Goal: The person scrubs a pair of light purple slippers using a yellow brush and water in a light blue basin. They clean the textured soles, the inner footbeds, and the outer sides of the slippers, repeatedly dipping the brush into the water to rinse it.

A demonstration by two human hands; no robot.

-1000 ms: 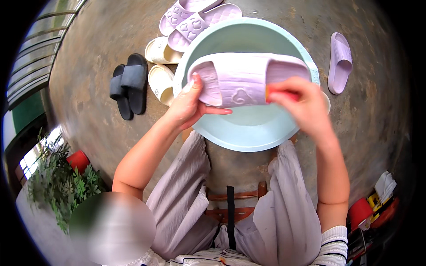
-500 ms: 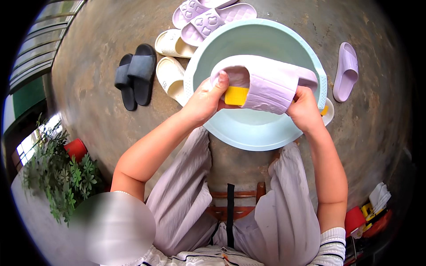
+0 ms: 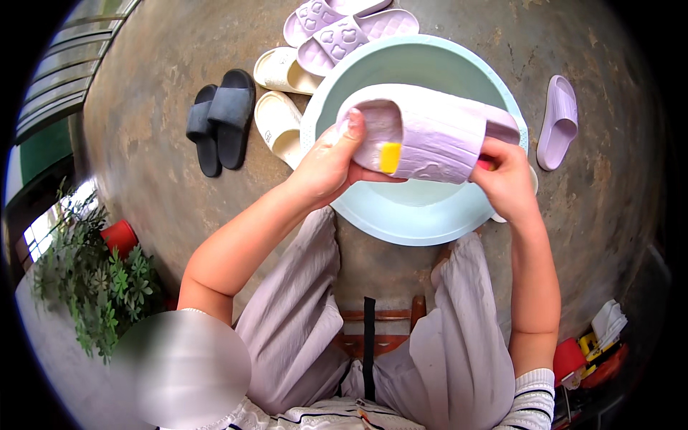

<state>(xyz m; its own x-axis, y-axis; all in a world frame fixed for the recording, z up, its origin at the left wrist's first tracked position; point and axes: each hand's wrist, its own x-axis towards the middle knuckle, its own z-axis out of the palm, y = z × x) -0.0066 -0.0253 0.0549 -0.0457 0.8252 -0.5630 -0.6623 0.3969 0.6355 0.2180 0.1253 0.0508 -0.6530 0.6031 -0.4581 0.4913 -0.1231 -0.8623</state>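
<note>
A lilac slide slipper is held sideways above the pale blue basin. My left hand grips its open end on the left, thumb over the rim and fingers beneath. My right hand is closed at the other strap opening, its fingers partly inside. Under the strap, a yellow block, possibly a brush or sponge, shows at the left opening; the rest of it is hidden. A small pinkish-red bit shows by my right fingers.
Cream slippers and patterned lilac slippers lie left and beyond the basin. Black slides lie farther left, a lone lilac slide to the right. A white slipper is partly hidden at the basin's right. A potted plant stands lower left.
The yellow block has slid right under the strap, so less of it shows. My right hand has shifted slightly right and down, with its fingers at the strap opening. The left hand keeps its grip.
</note>
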